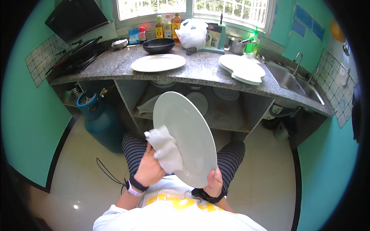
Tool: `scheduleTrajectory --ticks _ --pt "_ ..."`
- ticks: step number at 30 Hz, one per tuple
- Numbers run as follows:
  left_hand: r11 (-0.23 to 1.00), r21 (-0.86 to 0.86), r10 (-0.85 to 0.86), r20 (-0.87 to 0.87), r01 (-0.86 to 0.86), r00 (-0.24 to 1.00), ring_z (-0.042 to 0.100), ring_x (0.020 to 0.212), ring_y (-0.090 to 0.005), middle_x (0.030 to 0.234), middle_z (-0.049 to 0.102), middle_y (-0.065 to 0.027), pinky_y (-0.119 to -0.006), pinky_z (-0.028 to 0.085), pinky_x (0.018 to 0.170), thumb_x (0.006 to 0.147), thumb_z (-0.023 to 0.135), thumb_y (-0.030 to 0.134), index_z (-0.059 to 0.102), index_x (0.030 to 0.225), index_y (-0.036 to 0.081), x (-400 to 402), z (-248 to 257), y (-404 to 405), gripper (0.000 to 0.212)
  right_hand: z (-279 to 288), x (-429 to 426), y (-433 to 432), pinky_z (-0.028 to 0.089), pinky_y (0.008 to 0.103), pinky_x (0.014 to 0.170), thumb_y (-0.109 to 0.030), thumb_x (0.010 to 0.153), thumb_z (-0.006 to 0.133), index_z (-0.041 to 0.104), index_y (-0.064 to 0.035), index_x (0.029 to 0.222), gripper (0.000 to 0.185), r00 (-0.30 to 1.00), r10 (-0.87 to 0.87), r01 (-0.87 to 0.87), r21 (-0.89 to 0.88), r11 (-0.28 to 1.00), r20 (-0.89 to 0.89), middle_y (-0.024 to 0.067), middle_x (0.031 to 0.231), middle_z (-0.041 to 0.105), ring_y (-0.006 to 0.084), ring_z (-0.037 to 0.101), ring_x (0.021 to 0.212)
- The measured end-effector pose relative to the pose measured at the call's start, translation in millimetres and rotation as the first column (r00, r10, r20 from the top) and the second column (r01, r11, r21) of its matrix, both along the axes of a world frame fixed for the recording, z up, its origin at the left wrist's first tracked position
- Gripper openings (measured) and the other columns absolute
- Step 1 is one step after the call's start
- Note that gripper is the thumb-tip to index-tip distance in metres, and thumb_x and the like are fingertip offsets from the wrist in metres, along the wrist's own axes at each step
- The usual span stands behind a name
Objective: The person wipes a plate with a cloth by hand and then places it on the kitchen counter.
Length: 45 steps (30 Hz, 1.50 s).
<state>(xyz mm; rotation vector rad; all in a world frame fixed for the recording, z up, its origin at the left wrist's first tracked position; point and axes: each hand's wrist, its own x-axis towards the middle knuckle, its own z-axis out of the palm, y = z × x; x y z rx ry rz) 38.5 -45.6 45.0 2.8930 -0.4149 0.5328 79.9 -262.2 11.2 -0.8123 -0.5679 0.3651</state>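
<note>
A large white oval plate [188, 138] stands tilted, almost on edge, above my lap. Its lower right rim is gripped by my right hand [214, 182], the thumb on the face nearer me. My left hand [150, 167] holds a white cloth or paper towel [166, 148] against the plate's left side; part of its fingers is hidden behind the towel. On the granite countertop [202, 68] ahead, another white oval plate [158, 63] lies at the left, and several white plates [242, 68] lie overlapping at the right.
Behind the plates stand a black frying pan [158, 45], a white plastic bag [192, 33], bottles and a steel pot [237, 45]. The sink [289, 78] is at right, a wok [78, 52] on the stove at left. A blue gas cylinder [102, 124] stands below; shelves hold dishes.
</note>
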Motion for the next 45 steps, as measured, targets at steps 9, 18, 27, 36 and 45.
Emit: scheduleTrajectory --ticks 9,18,27,36,45 --pt "0.916 -0.399 0.095 0.117 -0.041 0.989 0.026 0.128 -0.0428 0.136 0.036 -0.0208 -0.046 0.018 0.109 0.085 0.050 0.018 0.038 0.133 0.005 30.5 18.6 9.8 0.051 16.3 -5.1 4.3 0.027 0.0283 0.101 -0.044 0.091 0.048 0.022 0.0046 0.137 0.072 0.988 0.092 -0.073 -0.151 0.986 0.124 0.0103 0.135 0.037 0.0165 0.036 0.123" --pt "0.890 -0.027 -0.451 0.106 0.456 0.886 0.037 0.123 -0.0377 0.125 0.046 -0.0182 -0.046 0.029 0.105 0.076 0.056 0.008 0.050 0.119 0.002 30.1 35.7 -27.6 0.043 1.1 0.4 5.8 0.033 0.0291 0.096 -0.046 0.090 0.050 0.028 0.0059 0.132 0.070 0.998 -0.044 0.051 -0.128 0.991 0.050 0.0118 0.125 0.044 0.0174 0.043 0.114" --pt "0.793 -0.382 -0.562 -0.160 0.475 0.811 0.033 0.129 -0.0302 0.133 0.042 -0.0123 -0.040 0.016 0.111 0.089 0.052 0.031 0.039 0.132 0.010 -11.4 -4.7 -45.8 0.050 5.6 2.4 -6.9 0.043 0.0305 0.087 -0.047 0.093 0.042 0.044 0.0064 0.121 0.061 0.956 -0.294 0.295 -0.100 0.950 0.025 0.0135 0.114 0.056 0.0199 0.055 0.102" --pt "0.960 -0.069 -0.275 -0.064 0.271 0.959 0.032 0.130 -0.0279 0.130 0.046 -0.0075 -0.042 0.014 0.112 0.087 0.049 0.022 0.044 0.130 0.011 -15.8 -12.5 -14.4 0.044 10.6 -7.3 -1.1 0.040 0.0306 0.090 -0.044 0.091 0.048 0.037 0.0052 0.127 0.062 0.980 -0.199 0.200 -0.046 0.979 0.032 0.0127 0.119 0.053 0.0205 0.054 0.105" --pt "0.959 -0.282 0.055 0.066 -0.034 0.996 0.023 0.132 -0.0372 0.140 0.033 -0.0173 -0.041 0.016 0.111 0.086 0.046 0.018 0.033 0.136 0.007 22.3 2.6 30.8 0.052 13.5 -7.7 -5.0 0.037 0.0288 0.093 -0.046 0.091 0.047 0.033 0.0048 0.130 0.066 0.994 -0.011 0.030 -0.170 0.985 0.112 0.0124 0.124 0.049 0.0185 0.048 0.111"
